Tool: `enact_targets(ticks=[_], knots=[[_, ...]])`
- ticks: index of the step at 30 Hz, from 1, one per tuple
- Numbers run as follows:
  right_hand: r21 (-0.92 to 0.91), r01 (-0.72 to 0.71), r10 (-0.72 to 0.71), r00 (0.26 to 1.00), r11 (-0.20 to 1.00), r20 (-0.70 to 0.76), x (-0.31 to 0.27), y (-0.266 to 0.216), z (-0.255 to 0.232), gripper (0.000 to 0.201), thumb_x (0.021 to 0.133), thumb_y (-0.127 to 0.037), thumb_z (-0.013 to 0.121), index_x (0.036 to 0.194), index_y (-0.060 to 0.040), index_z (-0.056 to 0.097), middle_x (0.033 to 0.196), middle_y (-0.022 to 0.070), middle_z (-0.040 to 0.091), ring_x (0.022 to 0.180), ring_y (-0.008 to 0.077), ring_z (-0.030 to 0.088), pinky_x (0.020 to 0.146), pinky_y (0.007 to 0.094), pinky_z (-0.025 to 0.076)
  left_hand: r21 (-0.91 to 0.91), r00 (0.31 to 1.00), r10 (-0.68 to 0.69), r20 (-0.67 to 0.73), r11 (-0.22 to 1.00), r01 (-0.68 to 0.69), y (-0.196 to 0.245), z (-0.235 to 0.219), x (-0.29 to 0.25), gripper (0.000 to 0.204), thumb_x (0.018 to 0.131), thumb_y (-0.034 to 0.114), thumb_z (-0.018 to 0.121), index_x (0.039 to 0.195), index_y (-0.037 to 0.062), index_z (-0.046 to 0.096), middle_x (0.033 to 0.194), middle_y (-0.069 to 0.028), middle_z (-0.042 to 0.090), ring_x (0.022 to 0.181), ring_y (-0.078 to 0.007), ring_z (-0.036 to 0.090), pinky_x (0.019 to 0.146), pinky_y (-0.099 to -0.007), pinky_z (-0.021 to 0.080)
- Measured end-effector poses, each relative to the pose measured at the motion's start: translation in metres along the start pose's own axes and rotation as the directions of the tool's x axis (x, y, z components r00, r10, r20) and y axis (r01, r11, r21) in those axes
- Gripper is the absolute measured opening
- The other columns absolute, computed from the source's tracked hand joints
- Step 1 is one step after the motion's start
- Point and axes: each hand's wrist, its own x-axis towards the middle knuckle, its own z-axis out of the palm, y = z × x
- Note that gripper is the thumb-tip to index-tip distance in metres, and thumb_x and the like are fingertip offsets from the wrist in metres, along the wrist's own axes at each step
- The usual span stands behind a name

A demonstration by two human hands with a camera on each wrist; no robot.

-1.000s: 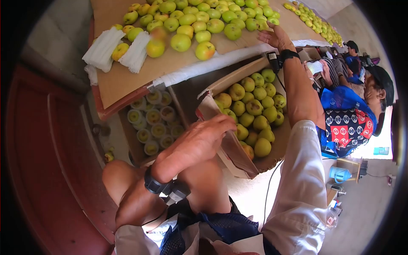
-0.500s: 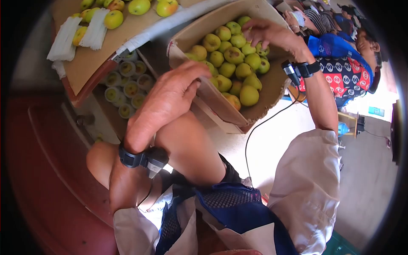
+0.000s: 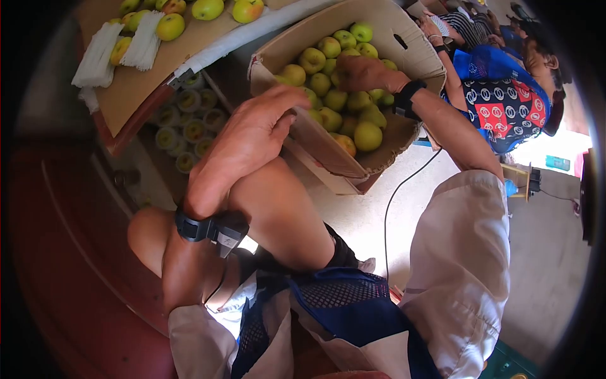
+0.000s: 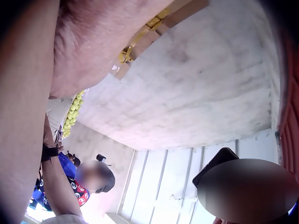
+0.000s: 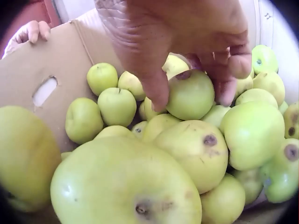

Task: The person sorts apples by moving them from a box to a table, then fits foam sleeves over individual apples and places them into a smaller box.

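Note:
In the head view my right hand [image 3: 369, 74] is down among the green apples [image 3: 368, 136] inside the cardboard box [image 3: 410, 54]. The right wrist view shows that hand [image 5: 182, 37] pinching one green apple [image 5: 190, 95] with a brown spot, thumb on one side and fingers on the other. My left hand [image 3: 252, 129] is at the box's near left wall, its fingers hooked over the rim; their tips [image 5: 38, 31] show there in the right wrist view. Large apples [image 5: 126, 182] lie close to the right wrist camera, some with dark blemishes.
A board-topped table [image 3: 136, 79] at upper left holds apples and white foam nets [image 3: 98, 57]. Below it sits a carton of wrapped fruit [image 3: 167, 139]. Another person [image 3: 505, 107] is at the right. A black cable [image 3: 386, 221] crosses the floor.
The view has shifted down from the table toward the box. My right hand has moved from the table edge into the box and taken hold of an apple. The left hand stays on the rim.

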Motion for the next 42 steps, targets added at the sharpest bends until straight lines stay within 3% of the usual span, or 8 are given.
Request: enact_targets(ticks=[6,12,19,22,25,28,37,42], knots=[[0.718,-0.211,0.103,0.976,0.664,0.192,-0.05,-0.026,-0.06,0.068,0.091,-0.035,0.072,0.15,-0.0095,0.05,0.127,0.0032,0.065,0.096,0.0125,0.067,0.068,0.0257,0.047,0.008,1.0,0.025,-0.004,1.0,-0.025,-0.001,0.002,0.0,0.028,0.092,-0.002,0.06,0.118,0.0055,0.063,0.123,-0.0139,0.065,0.106,-0.0422,0.064,0.089,-0.0462,0.053],[0.998,0.029,-0.154,0.988,0.063,-0.019,-0.054,-0.025,-0.096,0.051,0.104,-0.03,0.058,0.15,-0.01,0.048,0.121,0.0005,0.065,0.093,0.0066,0.064,0.057,0.0206,0.038,0.019,0.997,0.044,-0.058,0.999,-0.043,0.002,-0.001,-0.001,0.027,0.091,-0.003,0.06,0.116,0.0076,0.062,0.12,-0.0142,0.065,0.106,-0.042,0.064,0.089,-0.0477,0.053],[0.917,0.207,0.079,0.966,0.34,-0.247,0.014,-0.062,-0.152,0.053,0.1,-0.039,0.062,0.143,-0.0081,0.053,0.124,0.0055,0.068,0.101,0.0155,0.069,0.063,0.0202,0.04,0.046,0.999,0.022,-0.028,0.999,-0.021,0.001,-0.001,-0.001,0.031,0.091,-0.005,0.062,0.119,0.0072,0.063,0.126,-0.013,0.065,0.109,-0.0411,0.065,0.09,-0.0434,0.054],[0.709,0.399,-0.154,0.91,0.582,-0.386,0.064,-0.044,-0.153,0.057,0.095,-0.037,0.069,0.141,-0.0076,0.054,0.114,0.0061,0.07,0.093,0.0163,0.071,0.057,0.022,0.039,0.03,0.999,0.022,-0.034,0.999,-0.021,0.002,0.0,0.0,0.03,0.091,-0.005,0.06,0.118,0.007,0.062,0.123,-0.0137,0.064,0.108,-0.0417,0.064,0.09,-0.0455,0.053],[0.65,0.107,0.125,0.946,0.752,-0.3,0.133,-0.06,-0.147,0.065,0.087,-0.035,0.077,0.142,-0.0096,0.055,0.102,0.0079,0.07,0.075,0.0172,0.07,0.05,0.0259,0.043,0.024,0.997,0.049,-0.063,0.999,-0.048,0.002,0.001,0.0,0.029,0.09,-0.004,0.058,0.116,0.0073,0.061,0.117,-0.0147,0.064,0.105,-0.0418,0.064,0.088,-0.0489,0.052],[0.498,0.179,0.118,0.854,0.849,-0.507,0.167,-0.057,-0.132,0.072,0.081,-0.037,0.082,0.142,-0.009,0.054,0.093,0.0099,0.067,0.057,0.0183,0.063,0.046,0.0312,0.047,0.024,0.998,0.033,-0.058,0.999,-0.032,0.002,-0.001,0.001,0.029,0.09,-0.005,0.06,0.117,0.0069,0.062,0.12,-0.0144,0.064,0.108,-0.0416,0.064,0.09,-0.0473,0.053],[0.468,0.22,0.042,0.873,0.856,-0.486,0.17,-0.012,-0.123,0.059,0.089,-0.029,0.073,0.139,-0.0031,0.055,0.088,0.0079,0.066,0.056,0.0151,0.06,0.05,0.032,0.051,0.058,0.994,0.083,-0.071,0.995,-0.079,-0.005,0.002,0.0,0.03,0.089,-0.006,0.059,0.116,0.0059,0.064,0.119,-0.015,0.065,0.108,-0.0407,0.065,0.09,-0.0456,0.054],[0.628,0.205,0.056,0.927,0.75,-0.37,0.026,-0.052,-0.146,0.02,0.098,-0.018,0.059,0.108,-0.0029,0.068,0.087,0.0059,0.069,0.078,0.0158,0.068,0.066,0.0269,0.053,0.038,0.994,0.088,-0.067,0.996,-0.085,-0.007,0.003,0.0,0.028,0.09,-0.003,0.059,0.116,0.0072,0.064,0.118,-0.0146,0.066,0.106,-0.0413,0.065,0.089,-0.0466,0.053]])
